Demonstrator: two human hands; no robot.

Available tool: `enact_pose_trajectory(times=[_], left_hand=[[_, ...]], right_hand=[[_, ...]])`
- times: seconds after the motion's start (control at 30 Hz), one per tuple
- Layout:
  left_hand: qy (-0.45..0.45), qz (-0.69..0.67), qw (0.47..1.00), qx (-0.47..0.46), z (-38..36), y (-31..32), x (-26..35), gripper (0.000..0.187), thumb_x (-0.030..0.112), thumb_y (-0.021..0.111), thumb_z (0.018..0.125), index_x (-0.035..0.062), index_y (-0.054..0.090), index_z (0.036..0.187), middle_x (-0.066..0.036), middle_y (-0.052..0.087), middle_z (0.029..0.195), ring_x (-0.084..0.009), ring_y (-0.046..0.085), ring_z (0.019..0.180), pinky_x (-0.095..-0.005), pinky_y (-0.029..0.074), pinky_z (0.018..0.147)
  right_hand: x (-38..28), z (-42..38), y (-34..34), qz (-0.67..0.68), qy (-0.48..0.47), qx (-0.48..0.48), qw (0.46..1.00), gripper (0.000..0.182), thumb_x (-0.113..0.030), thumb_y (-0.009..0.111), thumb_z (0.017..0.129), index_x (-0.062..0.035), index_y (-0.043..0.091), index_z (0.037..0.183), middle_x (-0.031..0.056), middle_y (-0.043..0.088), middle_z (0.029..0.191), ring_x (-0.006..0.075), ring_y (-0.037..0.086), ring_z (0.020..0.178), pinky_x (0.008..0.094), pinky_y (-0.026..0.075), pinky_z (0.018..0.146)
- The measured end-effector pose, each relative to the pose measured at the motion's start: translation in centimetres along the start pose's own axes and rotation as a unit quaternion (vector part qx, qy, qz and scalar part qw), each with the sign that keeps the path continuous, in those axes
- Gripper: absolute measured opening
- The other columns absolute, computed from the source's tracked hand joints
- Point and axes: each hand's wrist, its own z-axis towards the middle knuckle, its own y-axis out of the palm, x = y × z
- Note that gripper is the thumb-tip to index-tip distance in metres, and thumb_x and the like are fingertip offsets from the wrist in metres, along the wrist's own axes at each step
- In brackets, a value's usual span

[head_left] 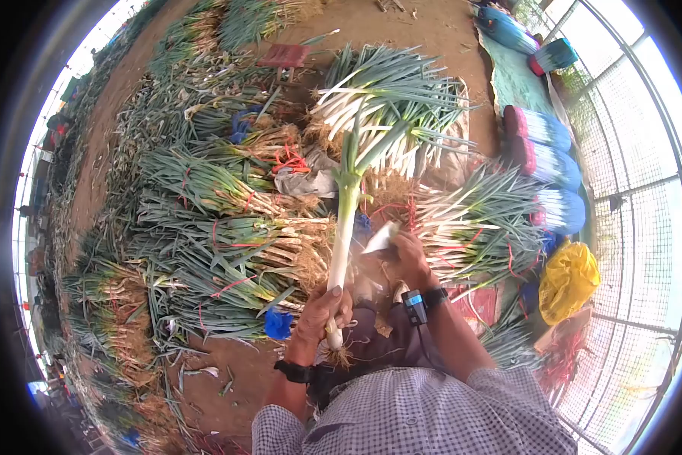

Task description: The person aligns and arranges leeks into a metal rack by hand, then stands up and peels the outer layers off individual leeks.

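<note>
A green onion (pixel 342 235) with a thick white stalk stands nearly upright in front of me, its roots hanging at the bottom and its green leaves at the top. My left hand (pixel 322 317) is wrapped round the lower white part, just above the roots. To the right, my right hand (pixel 410 262) is closed, with a whitish piece (pixel 380 237) at its fingertips; this piece looks blurred, and I cannot make out whether it is a peeled layer or something else. A gap separates that hand from the stalk.
Bundled green onions (pixel 227 243) lie in rows at the left. Loose white-stalked onions (pixel 401 106) are piled ahead, with more (pixel 470 220) at the right. Wrapped bundles (pixel 542 148), a yellow bag (pixel 570 282) and a mesh wall (pixel 629 227) stand farther right. A small red stool (pixel 284 55) is ahead.
</note>
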Motion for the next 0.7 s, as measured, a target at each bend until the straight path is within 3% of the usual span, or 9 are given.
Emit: enact_pose_trajectory(times=[0.13, 0.2, 0.23, 0.27, 0.3, 0.37, 0.47, 0.6, 0.7], left_hand=[[0.025, 0.059, 0.995, 0.073, -0.8, 0.6, 2.0, 0.024, 0.022, 0.061, 0.101, 0.0006, 0.065, 0.112, -0.005, 0.061, 0.072, -0.0138, 0.057, 0.053, -0.0276, 0.045, 0.044], [0.055, 0.114, 0.985, 0.115, -1.2, 1.4, 3.3, 0.021, 0.022, 0.062, 0.101, 0.0022, 0.067, 0.102, -0.002, 0.061, 0.073, -0.0104, 0.055, 0.057, -0.0255, 0.044, 0.05], [0.059, 0.155, 0.977, 0.133, -0.8, 1.0, 3.4, 0.021, 0.023, 0.062, 0.101, 0.0028, 0.067, 0.099, -0.001, 0.06, 0.073, -0.0091, 0.054, 0.058, -0.0246, 0.043, 0.052], [0.079, 0.176, 0.972, 0.137, -0.3, 0.5, 3.3, 0.021, 0.023, 0.062, 0.101, 0.0031, 0.067, 0.098, -0.001, 0.06, 0.073, -0.0085, 0.053, 0.058, -0.0241, 0.042, 0.053], [0.093, 0.195, 0.967, 0.135, 0.4, 0.2, 2.7, 0.021, 0.023, 0.062, 0.101, 0.0034, 0.067, 0.097, 0.0, 0.059, 0.073, -0.0078, 0.052, 0.058, -0.0236, 0.042, 0.054], [0.087, 0.202, 0.967, 0.128, 2.3, 0.0, 1.2, 0.022, 0.024, 0.062, 0.102, 0.0042, 0.066, 0.095, 0.001, 0.059, 0.073, -0.0069, 0.051, 0.058, -0.0233, 0.041, 0.054], [0.034, 0.18, 0.973, 0.14, 2.6, 1.0, 0.5, 0.026, 0.029, 0.062, 0.103, 0.0048, 0.067, 0.094, 0.001, 0.06, 0.072, -0.0056, 0.052, 0.059, -0.0247, 0.043, 0.05], [0.004, 0.237, 0.962, 0.133, 0.2, 0.3, -0.4, 0.027, 0.028, 0.064, 0.102, 0.0013, 0.069, 0.106, 0.002, 0.06, 0.072, -0.0076, 0.057, 0.063, -0.0252, 0.049, 0.055], [0.001, 0.235, 0.961, 0.143, 1.0, 0.4, 0.1, 0.031, 0.031, 0.064, 0.101, 0.0004, 0.069, 0.108, 0.001, 0.063, 0.074, -0.0082, 0.058, 0.064, -0.0245, 0.05, 0.06]], right_hand=[[18.7, -14.6, -3.1, -0.312, 0.237, -0.067, 0.918, 0.031, -0.031, 0.075, 0.088, -0.0017, 0.07, 0.098, 0.0142, 0.069, 0.086, 0.0257, 0.067, 0.082, 0.0404, 0.051, 0.07], [17.9, -14.8, -8.2, -0.315, 0.518, -0.001, 0.796, 0.02, -0.027, 0.072, 0.091, -0.0108, 0.077, 0.101, 0.0071, 0.076, 0.088, 0.019, 0.07, 0.075, 0.0369, 0.053, 0.065], [18.5, -16.8, -12.3, -0.33, 0.272, 0.036, 0.903, 0.039, -0.04, 0.077, 0.087, -0.0052, 0.075, 0.105, 0.017, 0.075, 0.085, 0.0306, 0.069, 0.066, 0.0433, 0.054, 0.059], [12.1, -12.7, -12.5, -0.28, 0.246, 0.18, 0.91, 0.017, -0.015, 0.077, 0.086, -0.012, 0.079, 0.103, 0.0022, 0.078, 0.093, 0.0173, 0.071, 0.077, 0.034, 0.056, 0.071], [10.6, -8.3, -13.0, -0.362, 0.089, 0.12, 0.92, 0.015, -0.011, 0.071, 0.089, -0.0105, 0.078, 0.103, 0.0033, 0.077, 0.096, 0.0152, 0.07, 0.082, 0.0325, 0.056, 0.078], [-1.8, 4.1, -9.5, -0.036, 0.152, 0.073, 0.985, 0.019, -0.014, 0.058, 0.098, -0.0062, 0.072, 0.107, 0.01, 0.071, 0.106, 0.0208, 0.067, 0.097, 0.0365, 0.053, 0.088], [-13.3, 9.4, -7.2, 0.093, -0.07, -0.154, 0.981, 0.044, -0.01, 0.065, 0.099, -0.001, 0.052, 0.14, 0.0074, 0.074, 0.102, 0.0145, 0.068, 0.097, 0.0328, 0.058, 0.079], [-4.6, 8.0, -5.4, 0.234, 0.273, -0.087, 0.929, 0.053, -0.009, 0.066, 0.1, -0.0041, 0.043, 0.147, 0.011, 0.064, 0.131, 0.0214, 0.067, 0.11, 0.0362, 0.061, 0.09], [-2.3, 6.1, -2.7, 0.176, 0.19, -0.037, 0.965, 0.033, -0.009, 0.065, 0.098, -0.0022, 0.055, 0.128, 0.0148, 0.066, 0.106, 0.0251, 0.068, 0.089, 0.0384, 0.056, 0.075]])
